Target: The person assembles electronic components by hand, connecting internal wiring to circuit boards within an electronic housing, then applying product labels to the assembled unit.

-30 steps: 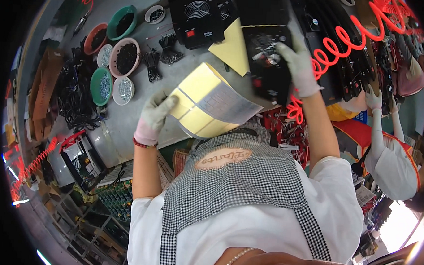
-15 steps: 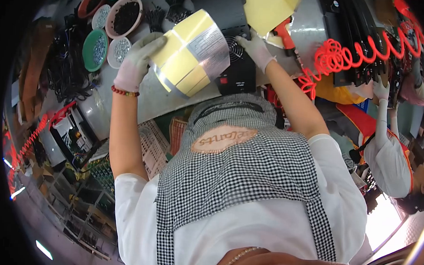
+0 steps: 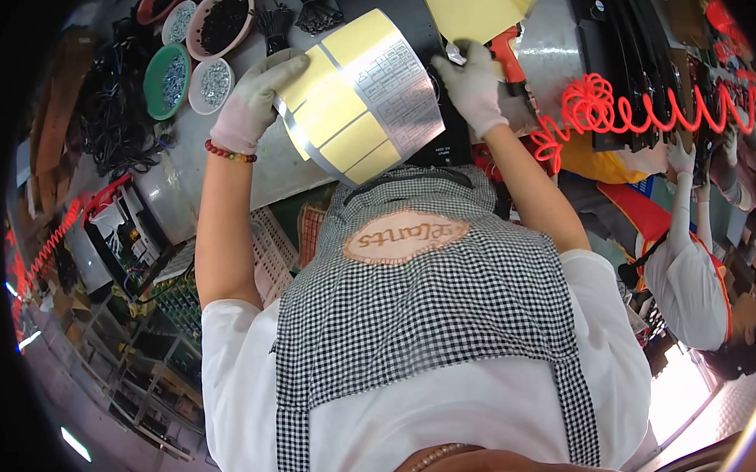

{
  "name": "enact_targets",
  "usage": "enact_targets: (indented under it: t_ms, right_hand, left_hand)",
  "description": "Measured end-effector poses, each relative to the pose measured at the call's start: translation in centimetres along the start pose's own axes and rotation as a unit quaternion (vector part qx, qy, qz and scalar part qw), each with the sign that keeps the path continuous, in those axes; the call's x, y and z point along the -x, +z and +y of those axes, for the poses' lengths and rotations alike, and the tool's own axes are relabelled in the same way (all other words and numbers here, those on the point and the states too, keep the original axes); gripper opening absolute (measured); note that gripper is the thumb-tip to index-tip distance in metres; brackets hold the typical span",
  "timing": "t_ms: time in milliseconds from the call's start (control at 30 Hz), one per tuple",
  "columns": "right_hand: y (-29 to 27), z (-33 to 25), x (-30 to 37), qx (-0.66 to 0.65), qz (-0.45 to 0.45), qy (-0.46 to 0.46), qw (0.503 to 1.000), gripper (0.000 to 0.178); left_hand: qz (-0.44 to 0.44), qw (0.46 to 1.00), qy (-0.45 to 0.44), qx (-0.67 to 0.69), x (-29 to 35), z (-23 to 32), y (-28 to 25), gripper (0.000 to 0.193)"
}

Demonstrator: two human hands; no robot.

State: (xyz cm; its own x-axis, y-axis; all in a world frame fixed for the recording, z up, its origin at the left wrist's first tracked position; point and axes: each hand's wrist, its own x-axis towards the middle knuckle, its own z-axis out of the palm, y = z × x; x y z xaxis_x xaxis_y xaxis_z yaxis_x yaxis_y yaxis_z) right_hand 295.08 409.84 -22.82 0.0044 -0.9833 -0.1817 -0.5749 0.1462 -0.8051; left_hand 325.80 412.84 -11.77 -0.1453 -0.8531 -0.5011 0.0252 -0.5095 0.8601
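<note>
My left hand (image 3: 262, 96), in a pale glove, is closed on the left edge of a wide roll of labels (image 3: 337, 112). Its strip shows yellow backing and, toward the right, silver printed labels. Beside the roll's right side is my gloved right hand (image 3: 471, 86), its fingers bent around a small shiny patch that I cannot make out. Below the roll and right hand, a black device casing (image 3: 451, 142) is mostly hidden. A yellow sheet (image 3: 467, 20) lies just beyond my right fingers.
Bowls of screws (image 3: 212, 85) and a pink bowl of black parts (image 3: 223, 22) stand at the left, near bundled black cables (image 3: 118, 111). A red power driver (image 3: 508, 56) and coiled red hose (image 3: 590, 106) lie right. Another person (image 3: 688, 275) works at far right.
The label roll has tilted and come slightly nearer, showing more of its silver printed face. My right hand has moved right, away from the casing's fan, and its fingers have bent.
</note>
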Motion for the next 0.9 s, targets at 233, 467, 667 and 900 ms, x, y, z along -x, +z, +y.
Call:
enact_targets:
  t_ms: [233,467,667,900]
  right_hand:
    - [-5.4,-10.5,2.6,-0.276,-0.270,-0.124,0.914,0.065]
    - [-6.2,-12.5,4.0,-0.361,-0.303,-0.099,0.876,0.064]
    - [-7.3,-13.1,4.4,-0.280,-0.330,-0.058,0.899,0.058]
    - [-7.9,-13.7,4.2,-0.265,-0.312,-0.010,0.912,0.045]
  left_hand:
    - [-0.007,0.991,-0.032,-0.127,0.1,1.7,1.4,0.053]
    - [-0.092,0.912,0.285,-0.280,1.1,2.1,7.2,0.085]
    - [-0.131,0.985,0.044,-0.104,4.0,1.9,9.9,0.064]
    - [0.013,0.903,0.169,-0.394,4.7,3.6,10.1,0.051]
